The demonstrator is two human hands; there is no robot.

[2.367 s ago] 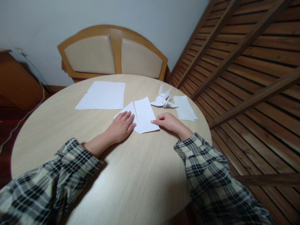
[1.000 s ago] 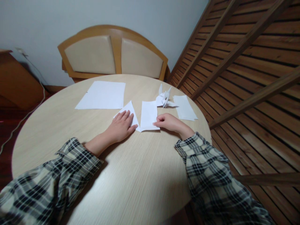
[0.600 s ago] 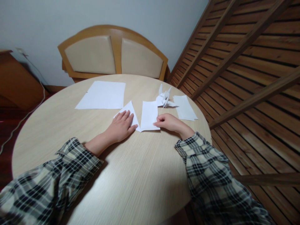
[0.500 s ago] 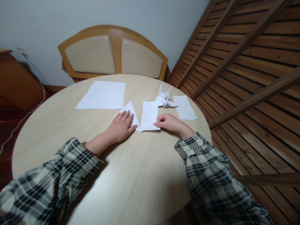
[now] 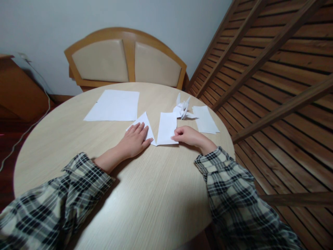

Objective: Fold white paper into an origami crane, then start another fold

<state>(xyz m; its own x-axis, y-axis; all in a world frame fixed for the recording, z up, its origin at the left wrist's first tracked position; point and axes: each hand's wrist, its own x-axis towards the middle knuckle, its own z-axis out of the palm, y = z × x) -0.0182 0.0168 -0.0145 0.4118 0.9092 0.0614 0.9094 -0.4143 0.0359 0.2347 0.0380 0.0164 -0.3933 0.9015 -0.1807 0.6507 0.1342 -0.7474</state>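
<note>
My left hand (image 5: 134, 139) lies flat with its fingers stretched out over the triangular left part of a folded sheet of white paper (image 5: 166, 127). The paper's right part is a rectangle that meets the triangle at a point by the near edge. My right hand (image 5: 188, 136) pinches the rectangle's near right corner between thumb and curled fingers. Just beyond that hand stands a folded white paper crane (image 5: 182, 107) with pointed wings. Part of the triangle is hidden under my left fingers.
A stack of larger white sheets (image 5: 116, 106) lies at the back left of the round wooden table (image 5: 145, 205). Smaller paper pieces (image 5: 206, 119) lie near the right edge. A padded chair back (image 5: 127, 59) rises behind, and wooden slats (image 5: 275, 80) flank the right side.
The rectangular part of the paper and my right hand have shifted very slightly to the right. My left hand stays where it was.
</note>
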